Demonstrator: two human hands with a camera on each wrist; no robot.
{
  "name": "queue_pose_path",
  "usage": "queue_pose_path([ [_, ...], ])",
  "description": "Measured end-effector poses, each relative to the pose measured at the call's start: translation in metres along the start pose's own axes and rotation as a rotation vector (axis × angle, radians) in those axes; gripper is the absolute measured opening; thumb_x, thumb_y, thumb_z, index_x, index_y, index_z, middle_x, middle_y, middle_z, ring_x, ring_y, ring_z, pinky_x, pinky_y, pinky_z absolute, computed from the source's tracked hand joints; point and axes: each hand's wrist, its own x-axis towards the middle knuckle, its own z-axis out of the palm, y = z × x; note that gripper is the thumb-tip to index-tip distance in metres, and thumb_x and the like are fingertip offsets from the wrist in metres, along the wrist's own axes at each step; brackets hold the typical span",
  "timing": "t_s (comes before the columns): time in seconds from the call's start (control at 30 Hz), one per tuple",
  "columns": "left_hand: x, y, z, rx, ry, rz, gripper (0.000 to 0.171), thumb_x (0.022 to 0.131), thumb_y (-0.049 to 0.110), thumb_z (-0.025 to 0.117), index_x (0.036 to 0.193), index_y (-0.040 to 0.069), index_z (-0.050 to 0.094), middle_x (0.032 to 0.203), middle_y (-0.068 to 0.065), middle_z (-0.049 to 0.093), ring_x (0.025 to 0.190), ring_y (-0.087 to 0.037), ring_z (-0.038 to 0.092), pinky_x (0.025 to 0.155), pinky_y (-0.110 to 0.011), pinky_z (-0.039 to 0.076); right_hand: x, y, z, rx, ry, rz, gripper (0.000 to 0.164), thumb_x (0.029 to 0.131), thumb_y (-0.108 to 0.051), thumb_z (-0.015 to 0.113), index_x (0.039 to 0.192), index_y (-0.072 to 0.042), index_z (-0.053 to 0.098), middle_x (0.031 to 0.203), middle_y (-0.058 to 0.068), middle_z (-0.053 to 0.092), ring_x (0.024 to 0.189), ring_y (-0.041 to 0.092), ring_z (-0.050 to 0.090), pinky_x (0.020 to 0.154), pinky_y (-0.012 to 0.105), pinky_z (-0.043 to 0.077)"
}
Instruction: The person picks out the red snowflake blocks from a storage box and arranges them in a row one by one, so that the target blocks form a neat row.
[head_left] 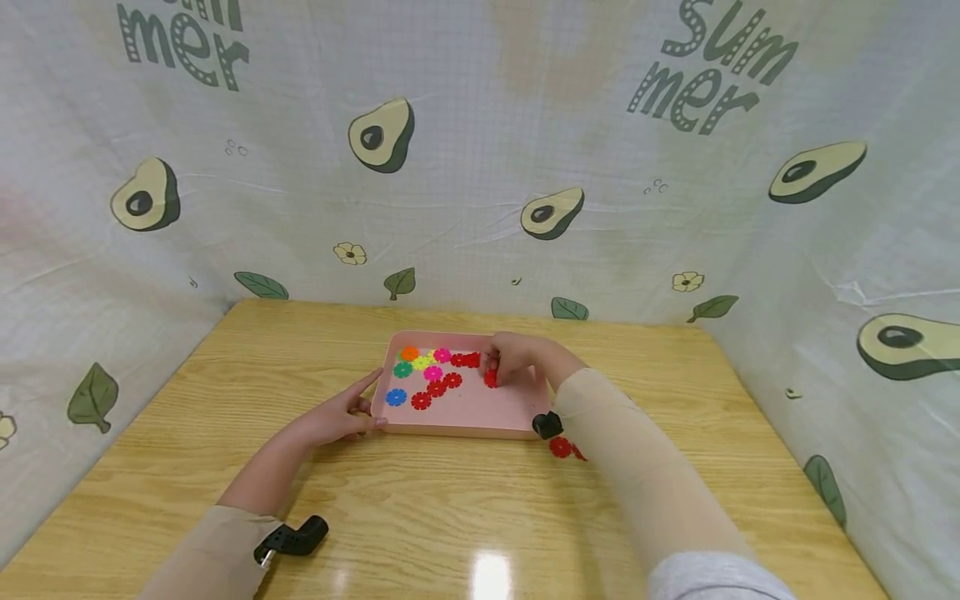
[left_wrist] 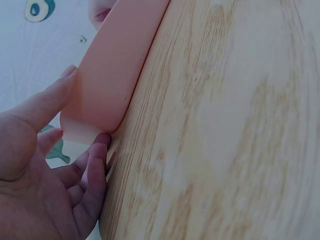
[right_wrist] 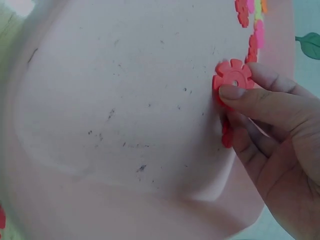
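Note:
A shallow pink tray (head_left: 465, 432) stands on the wooden table. My left hand (head_left: 341, 417) holds its near left corner; in the left wrist view the thumb (left_wrist: 60, 92) lies against the tray wall and other fingers curl at its base. Over the tray's right part, my right hand (head_left: 513, 357) pinches a red notched plastic disc (right_wrist: 234, 77) between thumb and fingers. Another red disc (right_wrist: 227, 136) shows just beneath those fingers. Left of that hand lie red discs (head_left: 437, 388) in a slanting row, plus pink, yellow, green, orange and blue discs (head_left: 396, 397).
Outside the tray, red discs (head_left: 560, 447) lie on the table (head_left: 420, 517) near its front right corner, partly behind the right forearm. A cloth (head_left: 465, 167) printed with avocados and leaves hangs behind the table and along its sides.

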Motion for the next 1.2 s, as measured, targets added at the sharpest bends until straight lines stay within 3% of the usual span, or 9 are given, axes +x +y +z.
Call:
queue_pose_path([
  [0.4,0.002,-0.001,0.002,0.019,0.010,-0.016,0.094,0.088,0.026,0.074,0.158,0.019,0.011,0.106,-0.013,0.053,0.083,-0.024,0.052,0.071,-0.034,0.045,-0.020,0.009,-0.007,-0.004,-0.034,-0.065,0.016,0.082,0.003,0.074,0.091,-0.010,0.072,0.089,0.003,0.064,0.082,0.019,0.055,0.073,0.029,0.051],
  [0.63,-0.002,-0.003,0.000,0.028,0.012,-0.034,0.095,0.088,0.027,0.073,0.158,0.020,0.010,0.110,-0.014,0.053,0.086,-0.025,0.052,0.073,-0.034,0.046,-0.038,0.014,-0.011,0.007,-0.056,-0.077,0.021,0.082,0.006,0.069,0.087,-0.014,0.076,0.082,0.005,0.065,0.070,0.014,0.053,0.060,0.027,0.046],
  [0.87,-0.003,-0.002,0.000,0.049,0.028,-0.058,0.097,0.087,0.031,0.075,0.158,0.021,0.010,0.116,-0.015,0.051,0.087,-0.025,0.052,0.073,-0.034,0.046,-0.063,0.013,-0.016,0.005,-0.079,-0.151,0.020,0.083,0.009,0.069,0.089,-0.010,0.075,0.085,0.001,0.069,0.075,0.014,0.058,0.071,0.027,0.050],
  [1.2,0.000,0.000,0.003,0.052,0.015,-0.042,0.097,0.087,0.031,0.075,0.158,0.021,0.009,0.111,-0.014,0.052,0.087,-0.025,0.052,0.072,-0.034,0.045,-0.105,0.024,-0.018,0.040,-0.063,-0.151,0.017,0.082,0.008,0.071,0.090,-0.006,0.075,0.085,0.001,0.069,0.077,0.015,0.061,0.071,0.030,0.052],
])
